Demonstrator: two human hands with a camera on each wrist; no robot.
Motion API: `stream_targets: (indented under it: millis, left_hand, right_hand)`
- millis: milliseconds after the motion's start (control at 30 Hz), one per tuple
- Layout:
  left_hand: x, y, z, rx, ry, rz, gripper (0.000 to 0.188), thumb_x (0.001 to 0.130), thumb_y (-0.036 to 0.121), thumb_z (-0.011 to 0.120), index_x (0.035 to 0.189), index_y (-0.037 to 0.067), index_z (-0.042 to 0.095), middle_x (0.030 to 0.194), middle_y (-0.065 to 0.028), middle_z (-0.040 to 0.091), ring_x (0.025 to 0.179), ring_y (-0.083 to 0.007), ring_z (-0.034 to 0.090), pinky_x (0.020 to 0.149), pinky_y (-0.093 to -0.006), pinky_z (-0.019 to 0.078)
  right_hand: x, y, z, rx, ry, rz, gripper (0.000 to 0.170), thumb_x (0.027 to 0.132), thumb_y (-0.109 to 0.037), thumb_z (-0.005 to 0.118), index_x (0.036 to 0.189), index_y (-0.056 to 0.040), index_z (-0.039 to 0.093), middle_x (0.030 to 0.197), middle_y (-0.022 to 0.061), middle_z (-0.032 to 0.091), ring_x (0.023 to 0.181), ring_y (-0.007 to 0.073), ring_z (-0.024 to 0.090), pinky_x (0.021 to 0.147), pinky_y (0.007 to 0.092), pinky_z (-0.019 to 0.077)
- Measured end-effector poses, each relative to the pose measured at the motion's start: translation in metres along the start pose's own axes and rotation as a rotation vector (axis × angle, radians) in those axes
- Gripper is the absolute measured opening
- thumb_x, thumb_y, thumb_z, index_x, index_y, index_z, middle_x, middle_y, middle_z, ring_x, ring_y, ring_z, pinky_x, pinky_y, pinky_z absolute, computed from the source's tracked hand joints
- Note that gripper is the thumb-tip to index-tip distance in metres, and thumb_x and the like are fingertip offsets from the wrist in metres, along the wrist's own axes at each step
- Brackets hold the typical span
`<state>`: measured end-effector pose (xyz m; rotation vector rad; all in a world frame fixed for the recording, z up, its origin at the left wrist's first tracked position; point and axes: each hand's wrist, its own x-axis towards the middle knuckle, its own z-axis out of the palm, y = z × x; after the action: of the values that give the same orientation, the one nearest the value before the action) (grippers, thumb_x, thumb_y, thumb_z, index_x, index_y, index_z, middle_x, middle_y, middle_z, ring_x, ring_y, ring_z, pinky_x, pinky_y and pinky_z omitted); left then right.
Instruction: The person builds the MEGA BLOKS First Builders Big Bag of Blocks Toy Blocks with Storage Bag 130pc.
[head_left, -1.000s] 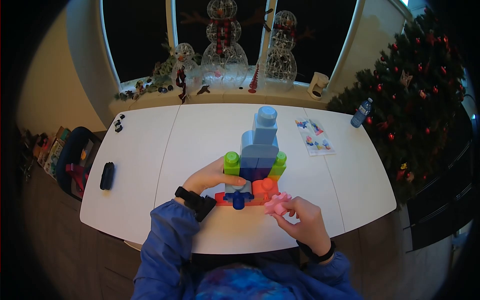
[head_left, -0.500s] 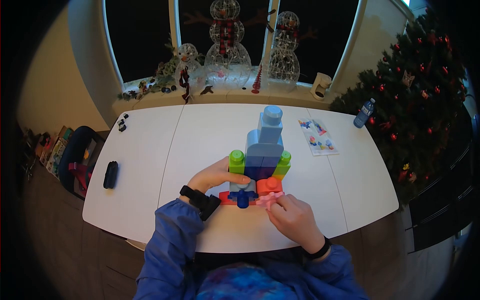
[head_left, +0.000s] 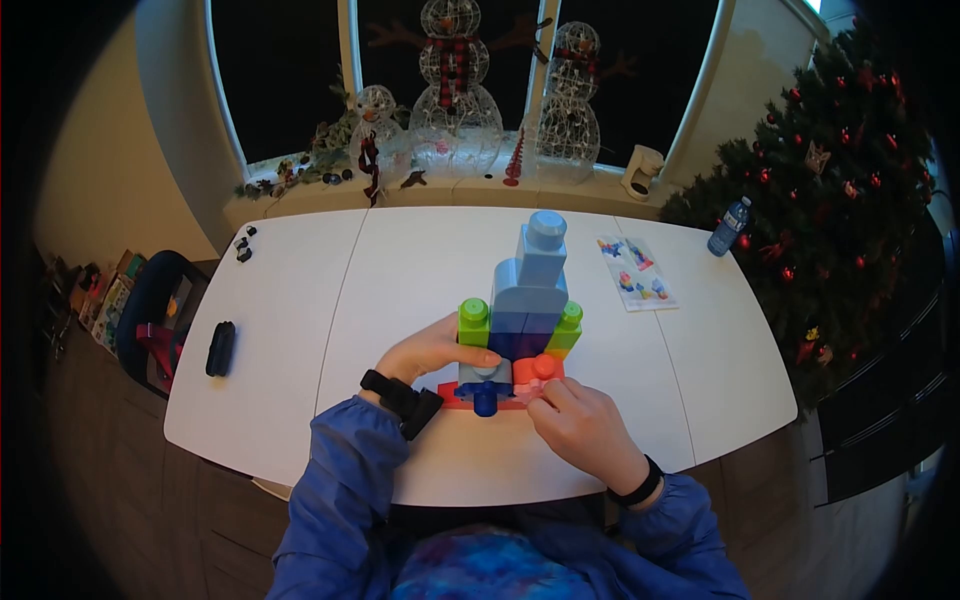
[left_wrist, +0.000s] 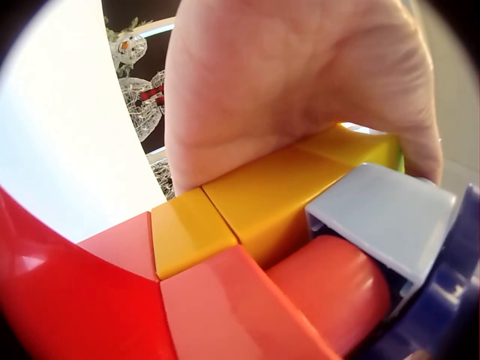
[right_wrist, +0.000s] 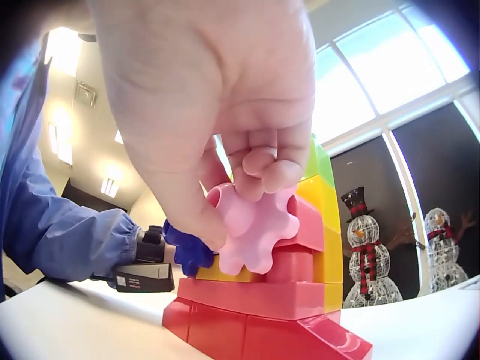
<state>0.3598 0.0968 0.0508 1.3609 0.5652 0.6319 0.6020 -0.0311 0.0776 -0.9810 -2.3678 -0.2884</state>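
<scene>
A tower of large toy building blocks (head_left: 530,285) stands on the table in front of me, light blue on top with green blocks at its sides. My left hand (head_left: 428,350) grips its left side, the thumb lying over a grey block (left_wrist: 386,214) that has a dark blue gear (head_left: 485,400) at its front. My right hand (head_left: 588,428) pinches a pink gear (right_wrist: 261,231) by its hub. That gear is up against the front of a coral block (head_left: 540,368), beside the blue gear. Red blocks (right_wrist: 247,330) form the base.
A printed sheet (head_left: 638,275) lies at the back right of the white table (head_left: 420,240), with a water bottle (head_left: 729,227) near the corner. To the left are a black case (head_left: 221,349) and several small black pieces (head_left: 244,246). A decorated tree (head_left: 840,170) stands beyond the right edge.
My right hand has carried the pink gear left and up, from apart in front of the tower to against the coral block. The left hand keeps its grip on the tower.
</scene>
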Motion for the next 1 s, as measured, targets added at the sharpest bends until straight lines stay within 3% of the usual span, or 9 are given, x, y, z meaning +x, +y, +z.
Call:
stream_targets:
  millis: [133,233,333,433,533,733,1000]
  left_hand:
    - [0.002,0.000,-0.009,0.136,-0.035,-0.085,0.088,0.081,0.021,0.091,0.154,0.004,0.045,0.142,-0.0103,0.061,0.128,-0.0202,0.057,0.111,-0.0369,0.0438]
    - [-0.016,0.006,-0.009,0.122,0.022,0.175,0.114,0.074,0.031,0.096,0.164,0.009,0.029,0.151,-0.0147,0.054,0.135,-0.0281,0.055,0.113,-0.0443,0.0445]
    - [-0.048,0.020,0.005,0.548,0.160,0.171,0.131,0.069,0.037,0.099,0.168,0.014,0.016,0.157,-0.0188,0.047,0.141,-0.0364,0.051,0.114,-0.0511,0.0442]
    - [-0.062,0.020,0.029,0.624,0.271,0.080,0.132,0.068,0.038,0.099,0.168,0.016,0.016,0.157,-0.0214,0.046,0.141,-0.0398,0.051,0.112,-0.0522,0.0458]
    - [-0.064,0.015,0.032,0.598,0.293,0.056,0.132,0.070,0.035,0.098,0.168,0.016,0.013,0.158,-0.0223,0.045,0.143,-0.0414,0.049,0.111,-0.0524,0.0479]
    - [-0.042,0.017,0.018,0.601,0.300,0.100,0.127,0.074,0.024,0.092,0.169,0.017,0.008,0.160,-0.0218,0.044,0.146,-0.0426,0.047,0.111,-0.0546,0.0478]
    - [-0.018,0.020,-0.001,0.545,0.301,0.018,0.128,0.074,0.022,0.091,0.170,0.022,0.007,0.162,-0.0181,0.043,0.150,-0.0400,0.042,0.114,-0.0559,0.0436]
  right_hand:
    - [-0.004,0.011,-0.006,0.087,-0.009,0.014,0.026,0.079,-0.014,0.086,0.084,-0.0085,0.061,0.085,0.0047,0.060,0.075,0.0205,0.066,0.059,0.0351,0.0525]
    - [-0.013,0.027,-0.021,0.382,-0.056,0.362,0.050,0.073,-0.026,0.094,0.109,-0.0072,0.065,0.109,0.0094,0.067,0.095,0.0248,0.069,0.072,0.0360,0.0572]
    - [-0.004,0.047,-0.030,0.428,0.023,0.439,0.089,0.068,-0.032,0.099,0.141,-0.0054,0.054,0.130,0.0152,0.064,0.111,0.0314,0.068,0.090,0.0378,0.0572]
    - [-0.002,0.068,-0.010,0.554,-0.111,0.334,0.114,0.070,-0.031,0.098,0.159,-0.0046,0.033,0.145,0.0184,0.057,0.126,0.0354,0.063,0.106,0.0420,0.0518]
    - [0.008,0.073,-0.006,0.782,-0.248,0.371,0.118,0.073,-0.030,0.096,0.163,-0.0025,0.025,0.151,0.0195,0.054,0.133,0.0373,0.059,0.115,0.0438,0.0462]
    - [0.025,0.087,0.003,0.825,-0.239,0.412,0.108,0.079,-0.028,0.092,0.162,-0.0026,0.028,0.150,0.0192,0.055,0.135,0.0342,0.058,0.116,0.0435,0.0444]
    - [0.038,0.105,0.019,0.869,-0.215,0.453,0.107,0.078,-0.030,0.092,0.161,-0.0031,0.030,0.150,0.0165,0.055,0.137,0.0316,0.056,0.116,0.0436,0.0437]
